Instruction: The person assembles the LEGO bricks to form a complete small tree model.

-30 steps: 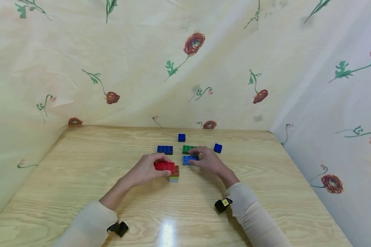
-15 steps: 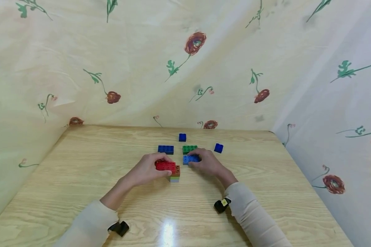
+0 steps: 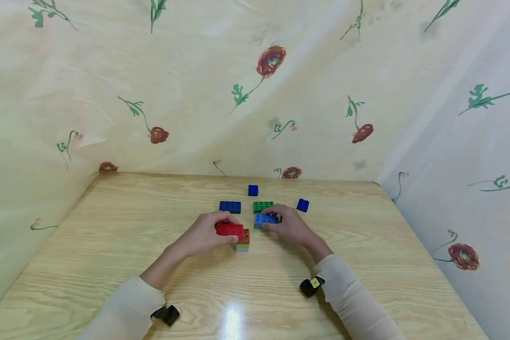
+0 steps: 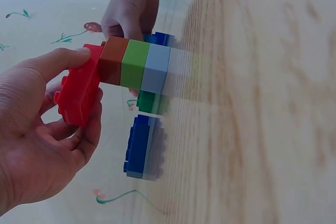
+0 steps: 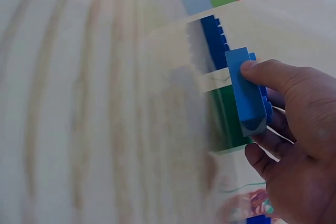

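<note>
My left hand [image 3: 206, 233] holds a red brick [image 3: 231, 229] between thumb and fingers. That brick sits on top of a short stack, reaching out over its left side. Below it in the left wrist view come a brown brick [image 4: 114, 61], a lime green brick [image 4: 135, 64] and a pale blue brick [image 4: 156, 69] at the bottom. To the right of the stack, my right hand [image 3: 290, 225] grips a medium blue brick [image 5: 245, 93], thumb on the near long side and fingers behind. Its studs face up, and its right end is partly covered by the hand.
Just behind the medium blue brick lies a green brick [image 3: 262, 206], with a dark blue brick [image 3: 230, 207] to its left. Farther back is a small blue brick [image 3: 252, 190]; another small blue block [image 3: 302, 205] lies right. Flowered cloth [image 3: 187, 94] hangs behind the wooden table [image 3: 153, 203].
The right hand's thumb and fingers have closed round the medium blue brick, its fingers leaving the green brick's front uncovered. The left hand keeps its hold on the red brick.
</note>
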A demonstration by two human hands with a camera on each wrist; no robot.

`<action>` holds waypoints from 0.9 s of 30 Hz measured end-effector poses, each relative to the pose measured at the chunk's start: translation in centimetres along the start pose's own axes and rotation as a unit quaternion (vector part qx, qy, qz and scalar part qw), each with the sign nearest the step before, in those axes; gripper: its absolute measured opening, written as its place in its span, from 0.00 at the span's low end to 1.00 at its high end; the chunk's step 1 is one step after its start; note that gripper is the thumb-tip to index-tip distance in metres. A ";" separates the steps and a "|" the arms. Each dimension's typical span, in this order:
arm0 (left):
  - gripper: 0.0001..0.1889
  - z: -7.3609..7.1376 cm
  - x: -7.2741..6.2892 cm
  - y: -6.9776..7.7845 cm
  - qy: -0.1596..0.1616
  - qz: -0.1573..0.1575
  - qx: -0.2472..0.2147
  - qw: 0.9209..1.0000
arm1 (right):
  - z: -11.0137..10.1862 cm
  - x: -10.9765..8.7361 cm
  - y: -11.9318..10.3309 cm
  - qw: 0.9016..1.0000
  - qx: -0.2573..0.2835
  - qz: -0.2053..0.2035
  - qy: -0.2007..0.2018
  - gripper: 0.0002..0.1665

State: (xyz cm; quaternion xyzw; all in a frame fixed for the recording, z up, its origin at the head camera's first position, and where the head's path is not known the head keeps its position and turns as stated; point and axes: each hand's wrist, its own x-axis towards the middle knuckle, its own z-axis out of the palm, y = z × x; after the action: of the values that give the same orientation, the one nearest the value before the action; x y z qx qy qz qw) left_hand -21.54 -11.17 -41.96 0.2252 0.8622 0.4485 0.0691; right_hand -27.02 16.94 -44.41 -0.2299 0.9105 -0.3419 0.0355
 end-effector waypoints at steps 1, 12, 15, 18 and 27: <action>0.13 0.0 0.0 0.0 0.000 0.001 -0.001 1.000 | -0.1 -0.1 -0.2 1.000 0.002 -0.003 0.002 0.20; 0.13 -0.1 0.0 0.1 -0.002 -0.003 -0.003 1.000 | -1.3 -1.2 -2.3 0.997 -0.003 -0.067 0.025 0.19; 0.13 -0.1 0.0 0.2 -0.003 -0.004 -0.003 1.000 | -1.6 -1.6 -2.8 0.996 -0.006 -0.078 0.031 0.19; 0.14 -0.1 -0.1 0.2 -0.002 -0.007 -0.003 1.000 | -1.7 -2.0 -3.4 0.996 -0.006 -0.082 0.030 0.19; 0.13 -0.1 0.0 0.1 -0.004 -0.002 -0.005 1.000 | -1.7 -2.8 -5.0 0.996 -0.016 -0.087 0.001 0.22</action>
State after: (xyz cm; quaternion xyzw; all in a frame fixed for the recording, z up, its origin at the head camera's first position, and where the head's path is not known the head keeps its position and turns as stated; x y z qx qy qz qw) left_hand -21.54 -11.21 -41.78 0.2247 0.8600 0.4520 0.0746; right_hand -22.95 15.91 -40.23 -0.3088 0.8922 -0.3297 0.0007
